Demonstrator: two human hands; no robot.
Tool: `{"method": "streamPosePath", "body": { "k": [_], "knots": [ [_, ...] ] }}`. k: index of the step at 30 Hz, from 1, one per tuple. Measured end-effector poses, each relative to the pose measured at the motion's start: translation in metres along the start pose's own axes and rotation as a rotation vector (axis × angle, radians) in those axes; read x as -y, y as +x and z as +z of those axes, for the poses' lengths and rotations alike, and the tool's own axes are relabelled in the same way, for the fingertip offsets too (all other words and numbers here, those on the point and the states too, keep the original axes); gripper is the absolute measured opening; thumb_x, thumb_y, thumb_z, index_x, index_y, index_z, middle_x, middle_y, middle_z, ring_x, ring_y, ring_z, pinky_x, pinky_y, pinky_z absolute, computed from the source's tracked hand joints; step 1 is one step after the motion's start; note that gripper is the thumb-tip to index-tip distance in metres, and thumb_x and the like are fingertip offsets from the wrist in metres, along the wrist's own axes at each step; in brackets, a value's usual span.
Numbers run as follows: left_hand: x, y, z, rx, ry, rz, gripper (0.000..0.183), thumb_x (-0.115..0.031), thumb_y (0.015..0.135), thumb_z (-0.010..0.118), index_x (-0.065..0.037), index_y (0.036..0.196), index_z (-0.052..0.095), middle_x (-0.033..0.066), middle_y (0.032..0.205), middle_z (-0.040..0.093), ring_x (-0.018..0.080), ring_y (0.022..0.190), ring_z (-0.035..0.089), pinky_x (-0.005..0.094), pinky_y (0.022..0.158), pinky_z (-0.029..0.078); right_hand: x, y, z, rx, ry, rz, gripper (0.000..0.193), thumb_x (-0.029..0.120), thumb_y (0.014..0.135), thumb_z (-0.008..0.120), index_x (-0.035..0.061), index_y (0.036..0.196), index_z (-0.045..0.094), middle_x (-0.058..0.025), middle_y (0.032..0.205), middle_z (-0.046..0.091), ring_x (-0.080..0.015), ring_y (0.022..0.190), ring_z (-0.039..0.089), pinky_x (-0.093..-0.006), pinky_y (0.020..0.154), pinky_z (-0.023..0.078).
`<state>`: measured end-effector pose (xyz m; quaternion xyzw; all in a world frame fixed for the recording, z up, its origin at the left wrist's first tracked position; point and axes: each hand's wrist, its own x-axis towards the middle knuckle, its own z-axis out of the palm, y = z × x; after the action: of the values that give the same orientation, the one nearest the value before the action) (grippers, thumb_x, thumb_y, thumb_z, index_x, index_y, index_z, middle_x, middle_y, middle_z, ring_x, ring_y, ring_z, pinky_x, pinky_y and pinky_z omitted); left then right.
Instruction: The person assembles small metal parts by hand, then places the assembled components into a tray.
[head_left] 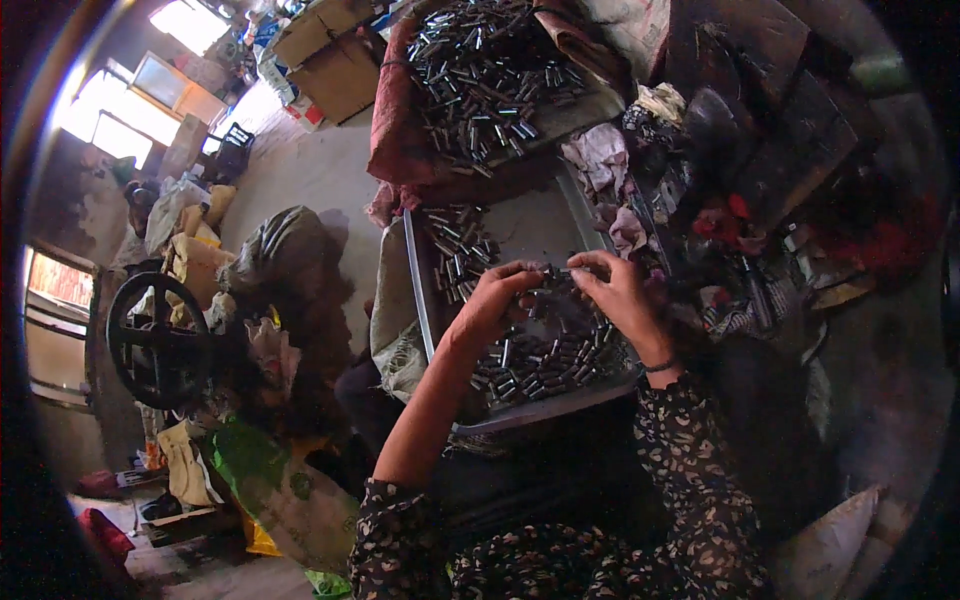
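Note:
My left hand (502, 297) and my right hand (617, 296) are raised close together over a shallow pale-rimmed tray (417, 285). Both are closed in a pinch, and a small dark metal piece (557, 272) sits between their fingertips; its exact kind is too small to make out. Below the hands, short shiny metal cylinders (545, 372) lie heaped at the near end of the tray. More of these cylinders (462, 252) are spread along its left side. The tray's bare grey bottom shows toward the far middle.
Beyond the tray, a red-edged sack (395, 120) bears a large heap of metal cylinders (480, 75). Crumpled rags (600, 160) and dark boards (800, 150) lie to the right. A black handwheel (158, 340) stands at left, near bulky sacks (285, 250). Cardboard boxes (335, 75) sit at the back.

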<state>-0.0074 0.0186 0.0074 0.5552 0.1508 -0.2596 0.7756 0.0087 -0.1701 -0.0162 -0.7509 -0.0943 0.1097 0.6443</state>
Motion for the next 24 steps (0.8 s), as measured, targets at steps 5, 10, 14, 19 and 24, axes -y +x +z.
{"method": "streamPosePath", "body": {
  "k": [5,10,14,19,24],
  "knots": [
    [0.005,-0.015,0.000,0.030,-0.064,0.019,0.025,-0.013,0.080,0.057,-0.003,0.103,0.053,-0.0048,0.070,0.049,0.0025,0.054,0.041,0.0142,0.040,0.027,-0.005,0.002,0.009,0.043,0.186,-0.001,0.019,0.017,0.081,0.056,0.0012,0.091,0.059,-0.0008,0.072,0.058,-0.0064,0.060,0.051,-0.0223,0.053,0.041],
    [0.008,-0.016,0.003,-0.036,0.083,0.083,0.024,-0.013,0.080,0.058,-0.005,0.103,0.054,-0.0053,0.070,0.051,0.0024,0.057,0.042,0.0163,0.043,0.030,0.000,0.001,0.008,0.047,0.270,0.079,0.021,0.022,0.082,0.056,0.0026,0.091,0.060,0.0003,0.071,0.057,-0.0058,0.056,0.050,-0.0210,0.050,0.041],
    [0.007,-0.019,0.005,-0.103,0.181,0.101,0.023,-0.016,0.079,0.059,-0.006,0.100,0.056,-0.0052,0.070,0.052,0.0023,0.057,0.042,0.0171,0.045,0.031,0.003,0.000,0.006,0.078,0.317,0.090,0.022,0.024,0.082,0.056,0.0038,0.091,0.061,0.0009,0.071,0.057,-0.0055,0.056,0.050,-0.0203,0.050,0.041],
    [0.008,-0.021,0.006,-0.101,0.227,0.108,0.021,-0.016,0.078,0.060,-0.006,0.096,0.058,-0.0050,0.069,0.052,0.0024,0.058,0.043,0.0164,0.047,0.032,0.004,-0.001,0.008,0.079,0.270,0.076,0.022,0.024,0.082,0.056,0.0037,0.090,0.061,0.0012,0.071,0.057,-0.0057,0.055,0.050,-0.0204,0.049,0.041],
    [0.010,-0.019,0.008,-0.133,0.517,0.153,0.027,-0.016,0.077,0.061,-0.003,0.100,0.057,-0.0010,0.072,0.056,0.0054,0.063,0.048,0.0204,0.050,0.038,0.005,-0.002,0.009,0.061,0.234,0.079,0.022,0.024,0.083,0.055,0.0041,0.090,0.061,0.0011,0.070,0.057,-0.0055,0.055,0.050,-0.0204,0.049,0.041]
  ]
}}
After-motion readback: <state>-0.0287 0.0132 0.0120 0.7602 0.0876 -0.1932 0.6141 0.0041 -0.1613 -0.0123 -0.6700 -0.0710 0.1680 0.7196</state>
